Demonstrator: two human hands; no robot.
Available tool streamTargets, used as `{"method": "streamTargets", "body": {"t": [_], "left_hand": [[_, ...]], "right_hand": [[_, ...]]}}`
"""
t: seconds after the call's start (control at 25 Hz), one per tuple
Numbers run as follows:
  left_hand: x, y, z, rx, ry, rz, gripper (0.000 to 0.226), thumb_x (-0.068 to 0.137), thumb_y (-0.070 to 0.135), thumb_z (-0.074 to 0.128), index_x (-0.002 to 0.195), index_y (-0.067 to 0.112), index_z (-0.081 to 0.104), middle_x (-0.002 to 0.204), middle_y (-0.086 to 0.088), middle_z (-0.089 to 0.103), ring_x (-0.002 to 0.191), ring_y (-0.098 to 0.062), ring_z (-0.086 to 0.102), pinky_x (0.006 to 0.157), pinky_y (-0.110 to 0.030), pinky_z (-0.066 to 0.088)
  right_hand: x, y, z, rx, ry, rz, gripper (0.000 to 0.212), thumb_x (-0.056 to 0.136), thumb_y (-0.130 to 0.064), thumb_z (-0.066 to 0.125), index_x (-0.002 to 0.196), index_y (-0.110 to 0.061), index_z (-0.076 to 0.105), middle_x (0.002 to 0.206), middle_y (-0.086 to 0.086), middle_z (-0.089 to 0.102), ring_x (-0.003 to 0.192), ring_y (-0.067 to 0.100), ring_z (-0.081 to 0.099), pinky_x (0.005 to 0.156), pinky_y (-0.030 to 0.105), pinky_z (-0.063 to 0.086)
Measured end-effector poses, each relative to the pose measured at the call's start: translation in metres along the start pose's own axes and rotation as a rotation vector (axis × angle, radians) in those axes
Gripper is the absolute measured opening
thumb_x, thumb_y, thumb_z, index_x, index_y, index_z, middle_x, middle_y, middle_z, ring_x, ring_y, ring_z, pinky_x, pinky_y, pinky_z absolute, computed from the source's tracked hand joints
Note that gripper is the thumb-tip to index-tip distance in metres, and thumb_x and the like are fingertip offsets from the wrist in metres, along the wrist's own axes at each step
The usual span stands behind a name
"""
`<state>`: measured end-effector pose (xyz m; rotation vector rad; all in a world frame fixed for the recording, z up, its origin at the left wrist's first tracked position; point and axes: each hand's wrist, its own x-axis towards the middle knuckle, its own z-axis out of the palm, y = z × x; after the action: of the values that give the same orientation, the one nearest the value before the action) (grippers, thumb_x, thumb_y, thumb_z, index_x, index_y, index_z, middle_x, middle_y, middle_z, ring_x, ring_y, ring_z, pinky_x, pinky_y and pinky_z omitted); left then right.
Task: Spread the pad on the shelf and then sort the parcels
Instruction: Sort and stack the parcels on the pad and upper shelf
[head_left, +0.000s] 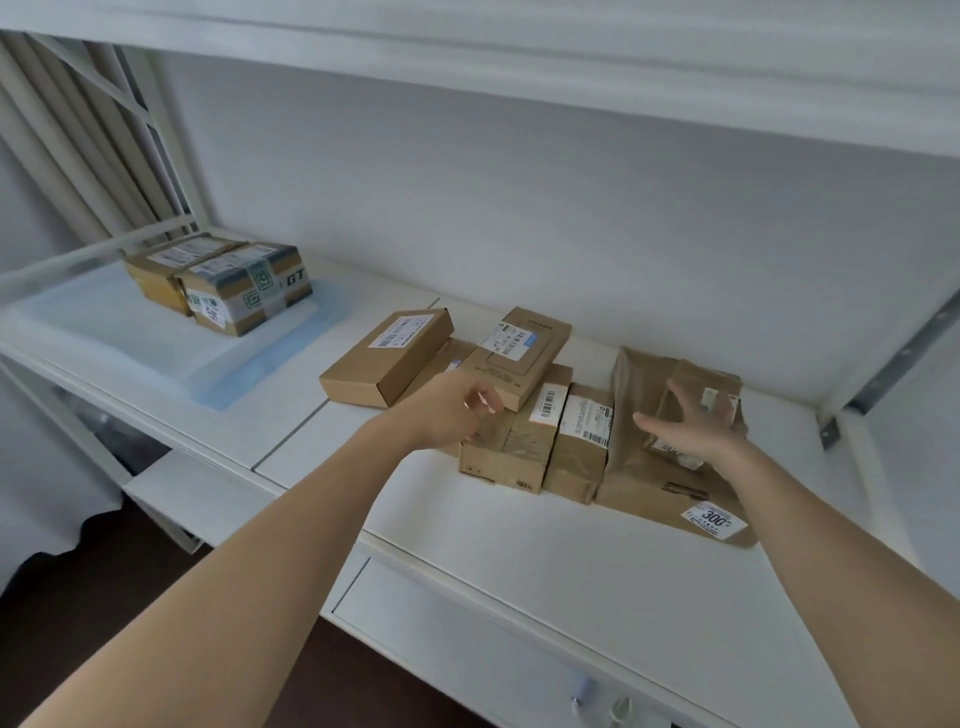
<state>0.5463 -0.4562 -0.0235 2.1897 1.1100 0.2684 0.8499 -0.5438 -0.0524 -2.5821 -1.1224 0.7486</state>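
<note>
hands (447, 410) over parcels (524, 415), pad (171, 353) left

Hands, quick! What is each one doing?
Left hand: fingers loosely curled, holding nothing, beside the parcel pile.
Right hand: open, fingers spread over the small brown parcel.

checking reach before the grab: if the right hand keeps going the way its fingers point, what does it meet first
Probably the small brown parcel on top of the flat one; the right hand seems just short of it, though depth is unclear.

Soft, even, cool daylight, faint shadows, no glare, slight overall blur, wide-angle bending at edges
</note>
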Motion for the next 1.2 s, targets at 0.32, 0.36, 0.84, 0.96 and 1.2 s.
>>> {"method": "streamTargets", "body": {"t": [0.32, 0.36, 0.84, 0.96, 1.2], "left_hand": [[0.001, -0.013, 0.003, -0.049, -0.039, 0.017, 0.026, 0.095, 0.008, 0.049, 0.088, 0.029, 0.064, 0.103, -0.001, 0.062, 0.081, -0.013, 0.067, 0.076, -0.031, 0.058], [0.001, -0.015, 0.004, -0.073, -0.043, 0.006, 0.025, 0.096, 0.008, 0.049, 0.088, 0.026, 0.065, 0.103, -0.001, 0.061, 0.08, -0.013, 0.067, 0.074, -0.029, 0.057], [-0.006, 0.001, -0.002, -0.366, 0.081, -0.071, 0.02, 0.099, 0.013, 0.046, 0.108, 0.015, 0.064, 0.105, -0.001, 0.061, 0.08, -0.014, 0.067, 0.079, -0.037, 0.057], [-0.012, 0.006, -0.011, -0.421, 0.125, -0.065, 0.022, 0.1, 0.02, 0.047, 0.114, 0.012, 0.063, 0.108, -0.002, 0.062, 0.078, -0.017, 0.069, 0.081, -0.039, 0.058], [-0.026, -0.003, -0.035, -0.573, 0.191, -0.195, 0.039, 0.096, 0.047, 0.048, 0.119, 0.015, 0.057, 0.116, 0.0, 0.06, 0.094, -0.018, 0.067, 0.079, -0.033, 0.059]], "right_hand": [[-0.007, 0.001, 0.008, 0.44, 0.155, -0.108, 0.079, 0.076, -0.042, 0.069, 0.145, -0.041, 0.031, 0.159, 0.003, 0.014, 0.142, 0.029, 0.024, 0.11, 0.045, 0.03], [-0.014, -0.003, 0.007, 0.61, 0.245, -0.123, 0.079, 0.078, -0.04, 0.068, 0.147, -0.036, 0.029, 0.156, 0.002, 0.023, 0.137, 0.025, 0.032, 0.106, 0.042, 0.037], [-0.076, -0.089, 0.027, 1.618, -0.303, -0.056, 0.06, 0.09, -0.053, 0.027, 0.107, -0.01, 0.065, 0.091, 0.016, 0.068, 0.067, 0.027, 0.06, 0.057, 0.031, 0.05], [-0.074, -0.106, 0.035, 1.499, -0.381, -0.097, 0.069, 0.092, -0.054, 0.02, 0.111, -0.004, 0.065, 0.083, 0.018, 0.067, 0.056, 0.026, 0.056, 0.048, 0.029, 0.046], [-0.078, -0.154, 0.054, 1.323, -0.421, -0.222, 0.063, 0.097, -0.05, 0.017, 0.104, -0.009, 0.063, 0.083, 0.016, 0.068, 0.062, 0.027, 0.059, 0.053, 0.029, 0.046]]}}
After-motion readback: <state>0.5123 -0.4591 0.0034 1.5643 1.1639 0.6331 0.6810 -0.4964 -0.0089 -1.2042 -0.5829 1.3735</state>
